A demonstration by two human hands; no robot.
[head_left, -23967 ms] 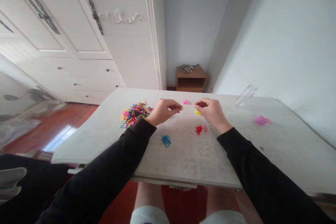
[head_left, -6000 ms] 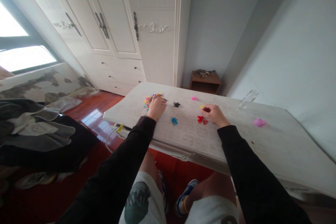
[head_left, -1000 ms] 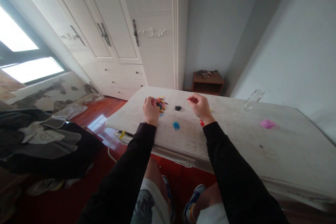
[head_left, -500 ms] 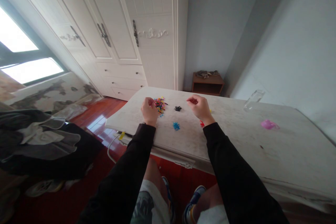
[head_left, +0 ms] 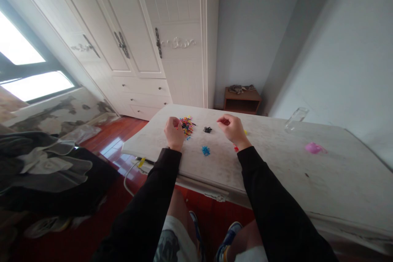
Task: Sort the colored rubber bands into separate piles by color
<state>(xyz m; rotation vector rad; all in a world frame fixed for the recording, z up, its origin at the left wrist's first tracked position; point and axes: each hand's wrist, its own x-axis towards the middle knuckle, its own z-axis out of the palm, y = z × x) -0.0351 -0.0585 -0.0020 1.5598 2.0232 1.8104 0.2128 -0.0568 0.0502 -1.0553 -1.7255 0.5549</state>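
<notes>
A mixed heap of small coloured rubber bands [head_left: 186,125] lies on the white table [head_left: 276,163]. My left hand [head_left: 173,133] rests curled just left of the heap, fingers closed; what they hold is hidden. My right hand [head_left: 233,129] hovers right of a small black cluster [head_left: 207,129], thumb and fingers pinched on something red too small to name. A blue cluster [head_left: 205,150] lies between my wrists. A red cluster [head_left: 236,147] peeks out under my right wrist, and a yellow bit [head_left: 245,132] shows beside that hand.
A clear glass jar [head_left: 294,119] lies on its side at the table's far right, with a pink lid-like item [head_left: 313,147] nearer. White wardrobes stand behind, a wooden bedside cabinet [head_left: 242,100] in the corner, dark clothing [head_left: 46,172] on the left.
Over the last second both hands stay almost in place by the heap and the black cluster. Six seconds ago my right hand was lower, at the red cluster.
</notes>
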